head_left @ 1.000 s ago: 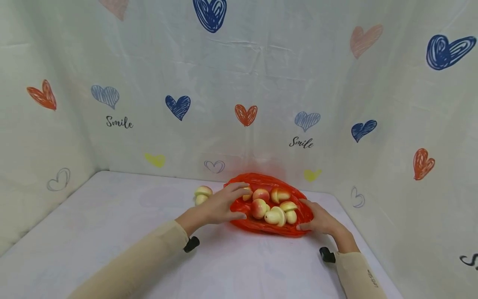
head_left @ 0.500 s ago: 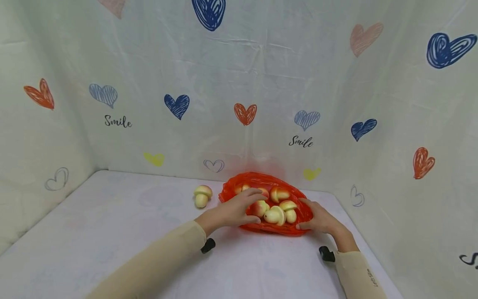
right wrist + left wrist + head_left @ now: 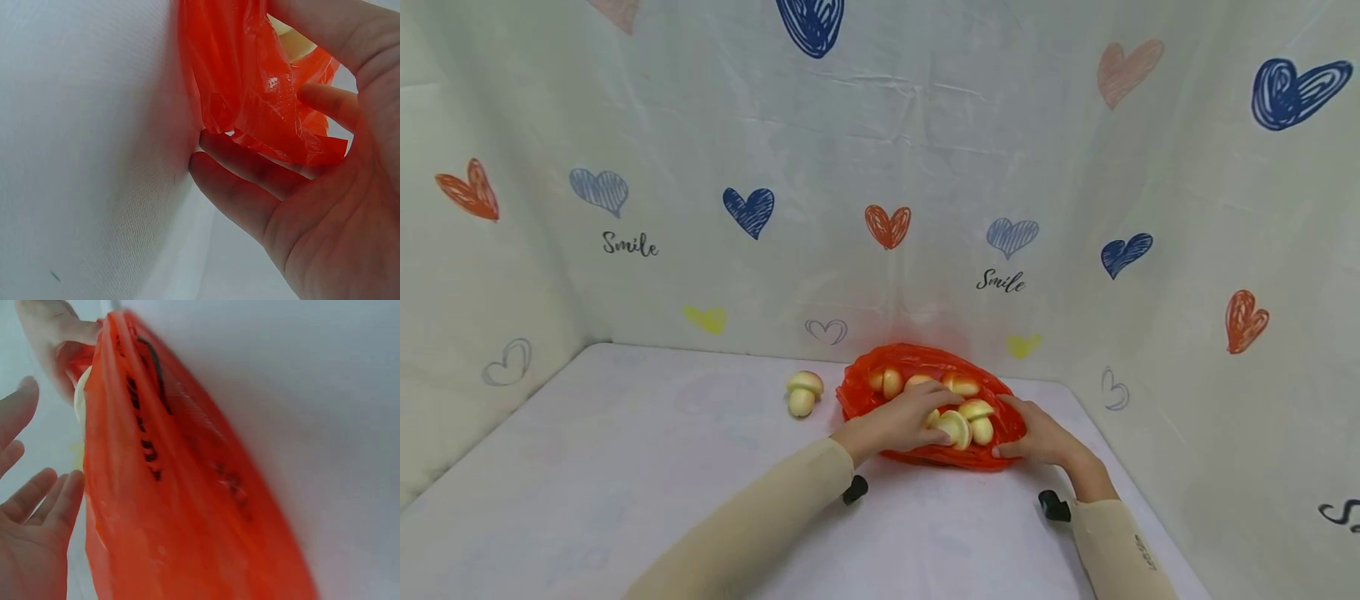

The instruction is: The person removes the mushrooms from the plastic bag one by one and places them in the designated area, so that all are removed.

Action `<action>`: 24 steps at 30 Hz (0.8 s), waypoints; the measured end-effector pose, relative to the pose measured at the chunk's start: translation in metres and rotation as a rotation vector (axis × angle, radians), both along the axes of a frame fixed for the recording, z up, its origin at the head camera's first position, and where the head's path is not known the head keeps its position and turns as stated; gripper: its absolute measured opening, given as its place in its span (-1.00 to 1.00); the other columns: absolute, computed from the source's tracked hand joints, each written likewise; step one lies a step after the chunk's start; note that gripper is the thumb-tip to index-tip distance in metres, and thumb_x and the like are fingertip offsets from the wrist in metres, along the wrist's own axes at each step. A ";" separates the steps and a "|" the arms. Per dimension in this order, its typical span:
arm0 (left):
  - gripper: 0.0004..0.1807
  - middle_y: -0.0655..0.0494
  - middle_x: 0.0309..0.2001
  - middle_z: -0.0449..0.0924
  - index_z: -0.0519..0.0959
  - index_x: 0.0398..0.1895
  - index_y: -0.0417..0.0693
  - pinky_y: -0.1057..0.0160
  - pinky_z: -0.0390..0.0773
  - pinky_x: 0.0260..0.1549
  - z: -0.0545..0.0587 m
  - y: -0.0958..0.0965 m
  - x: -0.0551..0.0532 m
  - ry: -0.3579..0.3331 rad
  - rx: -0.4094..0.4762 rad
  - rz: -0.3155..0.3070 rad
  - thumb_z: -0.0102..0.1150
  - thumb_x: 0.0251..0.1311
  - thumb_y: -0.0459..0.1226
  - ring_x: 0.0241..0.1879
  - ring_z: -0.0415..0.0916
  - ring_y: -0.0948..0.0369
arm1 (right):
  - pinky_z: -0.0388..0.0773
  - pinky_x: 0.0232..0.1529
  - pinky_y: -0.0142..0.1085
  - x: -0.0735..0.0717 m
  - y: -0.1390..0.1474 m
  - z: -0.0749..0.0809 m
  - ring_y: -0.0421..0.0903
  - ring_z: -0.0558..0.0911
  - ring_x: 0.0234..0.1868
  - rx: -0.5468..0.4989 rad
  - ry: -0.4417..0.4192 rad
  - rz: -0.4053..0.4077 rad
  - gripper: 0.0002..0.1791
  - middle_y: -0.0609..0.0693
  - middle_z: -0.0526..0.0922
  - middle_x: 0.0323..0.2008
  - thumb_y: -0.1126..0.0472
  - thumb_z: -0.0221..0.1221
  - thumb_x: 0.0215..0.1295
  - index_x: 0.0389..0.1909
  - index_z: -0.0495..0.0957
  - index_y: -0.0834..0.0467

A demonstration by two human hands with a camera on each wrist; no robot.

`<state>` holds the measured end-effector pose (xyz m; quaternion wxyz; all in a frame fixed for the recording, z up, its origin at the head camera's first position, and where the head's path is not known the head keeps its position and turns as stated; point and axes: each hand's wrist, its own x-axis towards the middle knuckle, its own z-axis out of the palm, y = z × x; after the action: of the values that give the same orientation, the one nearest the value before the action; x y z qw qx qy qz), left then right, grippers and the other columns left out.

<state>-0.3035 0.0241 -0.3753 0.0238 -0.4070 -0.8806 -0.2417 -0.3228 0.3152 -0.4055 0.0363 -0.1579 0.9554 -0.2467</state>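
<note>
1. Head view: my left hand (image 3: 901, 421) reaches into the open red plastic bag (image 3: 925, 358) that lies on the white table (image 3: 625, 467) near its far right corner, close to the curtain wall.
2. My left fingers are spread and laid over the toy mushrooms (image 3: 966, 423) in the middle of the bag; from the head view I cannot tell whether they curl round one of them.
3. Left wrist view: my left fingers (image 3: 44, 500) show at the left edge, straight and loose, just beside the outside of the bag's red film (image 3: 181, 506). They close on nothing there, so I read this hand as open.
4. My right hand (image 3: 1043, 437) sits at the right end of the bag, against its rim.
5. Right wrist view: my right fingers (image 3: 250, 169) curl under the crumpled red edge (image 3: 262, 106) and my thumb comes over it from above, so this hand is gripping the bag's rim. A pale mushroom cap (image 3: 294, 40) shows just behind the film.
6. Several mushrooms with cream stems and tan caps lie inside the bag, some near the far rim (image 3: 887, 382) and some near my right hand.
7. One loose mushroom (image 3: 803, 392) stands on the table just left of the bag, apart from both hands.
8. Both my sleeves are beige, and a small black camera mount (image 3: 854, 489) sits at my left wrist.
9. Behind the table hangs a white curtain printed with hearts (image 3: 887, 225) and the word "Smile".
</note>
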 end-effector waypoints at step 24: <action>-0.46 0.22 0.04 0.42 0.49 0.19 0.19 0.30 0.48 -0.02 -0.001 0.031 -0.017 -0.128 -0.213 0.077 0.36 0.09 -0.12 -0.09 0.39 0.32 | 0.29 0.13 0.26 -0.002 -0.001 0.000 0.25 0.31 0.23 0.005 -0.025 -0.025 0.08 0.24 0.30 0.24 -0.12 0.47 -0.15 0.40 0.18 0.11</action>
<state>-0.3208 0.0548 -0.3767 -0.0665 -0.3570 -0.9159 -0.1710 -0.3243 0.3138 -0.4052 0.0455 -0.1425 0.9575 -0.2465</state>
